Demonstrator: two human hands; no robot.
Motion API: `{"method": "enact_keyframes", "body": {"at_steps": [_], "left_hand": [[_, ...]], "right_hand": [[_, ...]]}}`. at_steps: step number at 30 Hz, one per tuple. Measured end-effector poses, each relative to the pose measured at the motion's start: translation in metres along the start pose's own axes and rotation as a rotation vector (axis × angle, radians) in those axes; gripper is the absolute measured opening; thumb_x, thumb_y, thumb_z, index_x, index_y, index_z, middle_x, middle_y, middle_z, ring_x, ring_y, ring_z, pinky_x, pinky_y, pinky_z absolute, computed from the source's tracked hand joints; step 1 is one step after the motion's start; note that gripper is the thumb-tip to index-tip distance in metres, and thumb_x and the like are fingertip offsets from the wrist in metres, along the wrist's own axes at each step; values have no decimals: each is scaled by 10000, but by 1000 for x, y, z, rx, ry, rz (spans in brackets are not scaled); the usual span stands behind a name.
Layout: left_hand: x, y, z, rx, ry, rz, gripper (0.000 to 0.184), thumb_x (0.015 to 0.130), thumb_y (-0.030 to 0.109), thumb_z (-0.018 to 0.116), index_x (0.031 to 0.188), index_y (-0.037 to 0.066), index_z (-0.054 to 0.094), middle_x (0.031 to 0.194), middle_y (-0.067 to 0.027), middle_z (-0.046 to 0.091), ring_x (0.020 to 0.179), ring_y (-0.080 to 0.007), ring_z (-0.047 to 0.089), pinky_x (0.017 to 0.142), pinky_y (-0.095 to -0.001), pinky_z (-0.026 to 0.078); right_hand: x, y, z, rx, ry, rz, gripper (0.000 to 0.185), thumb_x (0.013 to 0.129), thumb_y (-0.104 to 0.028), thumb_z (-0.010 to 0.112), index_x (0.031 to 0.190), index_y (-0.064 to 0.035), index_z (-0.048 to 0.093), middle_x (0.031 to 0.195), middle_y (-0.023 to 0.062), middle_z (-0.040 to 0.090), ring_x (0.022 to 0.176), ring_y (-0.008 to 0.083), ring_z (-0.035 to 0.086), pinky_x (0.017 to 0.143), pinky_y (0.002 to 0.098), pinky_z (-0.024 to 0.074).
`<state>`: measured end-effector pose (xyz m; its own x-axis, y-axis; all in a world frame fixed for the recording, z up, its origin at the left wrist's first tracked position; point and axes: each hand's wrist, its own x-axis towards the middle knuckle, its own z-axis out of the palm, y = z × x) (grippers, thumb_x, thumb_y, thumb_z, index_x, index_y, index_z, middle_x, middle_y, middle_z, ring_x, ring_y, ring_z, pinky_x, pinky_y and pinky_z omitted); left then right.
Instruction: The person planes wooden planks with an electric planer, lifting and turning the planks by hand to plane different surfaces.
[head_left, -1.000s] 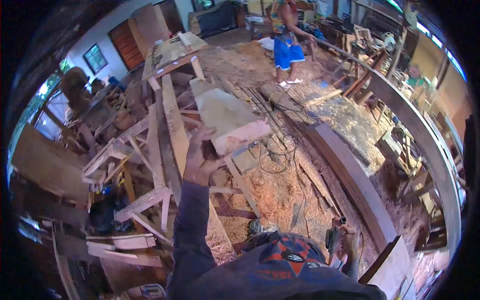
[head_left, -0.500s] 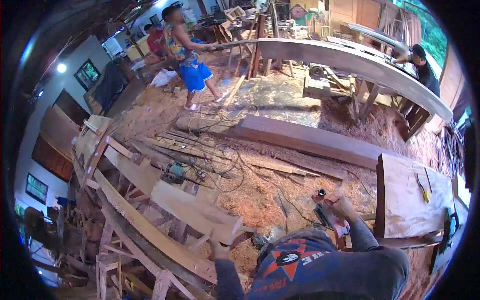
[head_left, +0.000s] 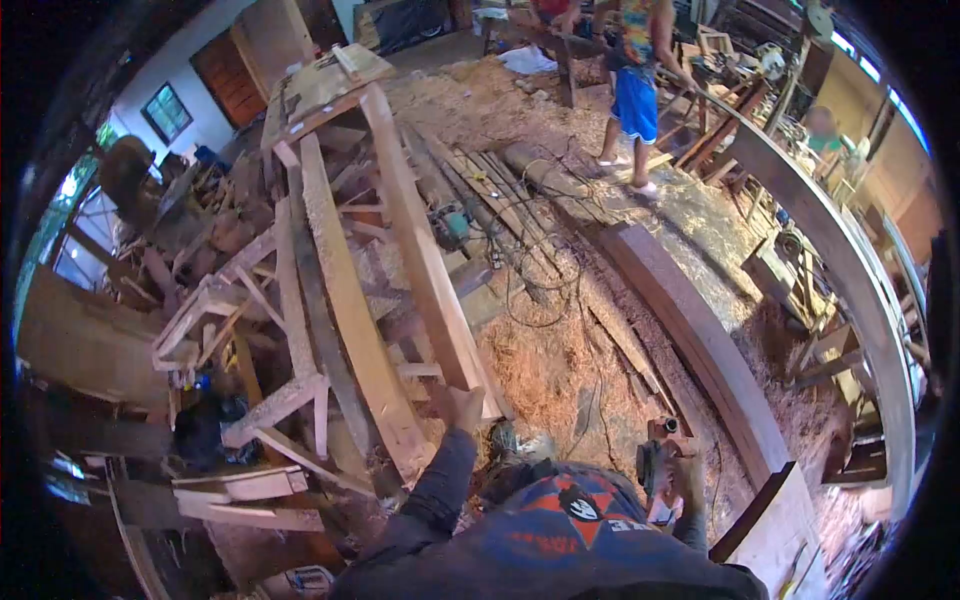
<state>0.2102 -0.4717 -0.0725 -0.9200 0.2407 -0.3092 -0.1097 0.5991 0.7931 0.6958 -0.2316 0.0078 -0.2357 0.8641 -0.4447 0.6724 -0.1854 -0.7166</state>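
Observation:
My left hand is closed around the near end of a long light-brown wooden beam, which lies on a rough timber stand. Low at my right side, my right hand grips a red and black power tool, which looks like an electric planer. The tool is apart from the beam, and my arm partly hides it. Left of the beam lies a second long plank, with shavings on it.
A dark reddish timber lies on the shaving-covered floor. Cords and a teal power tool sit beyond the beam. A person in blue shorts holds one end of a long board. A slab stands at the lower right.
My view has swung left, so the scene shifts right and rotates. The beam's broad face shows narrower, and its side is now visible. Both hands keep their holds.

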Motion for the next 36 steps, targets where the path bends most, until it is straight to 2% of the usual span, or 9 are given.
{"method": "enact_keyframes", "body": {"at_steps": [3, 9, 12, 14, 21, 27, 29, 34, 36], "left_hand": [[-12, 13, 12, 86, 285, 162, 594, 670, 383, 772, 1043, -71, 682, 1052, -265, 680, 1030, -410, 652, 900, -467, 490], [-11, 28, -18, 409, 27, -47, 584, 702, 363, 730, 1064, -87, 648, 1130, -292, 630, 1127, -421, 581, 989, -474, 449], [10, -26, 23, 500, 427, 223, 617, 715, 352, 722, 1127, -93, 605, 1164, -297, 612, 1176, -399, 551, 1025, -486, 426], [-28, 37, -15, 433, 221, 125, 716, 709, 328, 730, 1236, -96, 493, 1102, -311, 629, 1092, -411, 602, 976, -494, 469], [-39, 42, -13, 213, 217, -56, 796, 681, 351, 747, 1274, -84, 442, 1011, -299, 636, 954, -442, 624, 870, -506, 494], [-33, 35, -13, 276, 323, 190, 837, 659, 434, 778, 1211, -111, 463, 952, -299, 666, 839, -444, 667, 736, -519, 535], [-15, 7, -4, -79, 228, 272, 863, 647, 471, 789, 1194, -122, 484, 944, -282, 670, 811, -421, 676, 727, -502, 532], [0, 7, -45, -227, -215, 255, 824, 737, 662, 712, 1219, 13, 556, 991, -126, 700, 823, -335, 684, 722, -465, 532], [5, 2, -64, -596, -398, -324, 832, 777, 767, 600, 1250, 85, 562, 1000, -76, 700, 873, -308, 675, 740, -483, 532]], "right_hand": [[26, 33, 7, 151, -57, -19, 130, 709, -113, 712, 814, -46, 675, 627, 39, 611, 529, 152, 592, 476, 319, 456], [9, -34, 13, 15, -121, 37, 140, 767, -137, 687, 858, -31, 701, 668, 68, 663, 560, 153, 633, 501, 313, 502], [22, -21, 17, 96, -178, -100, 142, 802, -143, 656, 871, -31, 711, 687, 67, 676, 573, 150, 642, 506, 303, 504], [12, -54, 18, 18, -181, -76, 183, 766, -104, 670, 934, -61, 729, 715, 33, 658, 597, 136, 621, 527, 302, 489], [18, -88, 36, -100, -211, -21, 272, 752, -72, 672, 1015, -95, 740, 761, -46, 629, 672, 96, 588, 593, 273, 474], [14, -84, 43, -16, -151, -171, 223, 751, -147, 698, 945, -41, 731, 672, 1, 608, 549, 109, 558, 502, 303, 457], [14, -72, 47, 47, -134, -193, 218, 763, -155, 702, 939, -28, 726, 674, 11, 622, 557, 116, 584, 504, 302, 476], [9, -56, 37, 26, -252, -36, 239, 774, -146, 712, 992, -49, 727, 727, 6, 647, 607, 108, 595, 539, 290, 484], [-10, -97, 33, -259, -222, 1, 273, 769, -124, 730, 1034, -57, 733, 769, -2, 655, 647, 107, 599, 578, 291, 485]]}}
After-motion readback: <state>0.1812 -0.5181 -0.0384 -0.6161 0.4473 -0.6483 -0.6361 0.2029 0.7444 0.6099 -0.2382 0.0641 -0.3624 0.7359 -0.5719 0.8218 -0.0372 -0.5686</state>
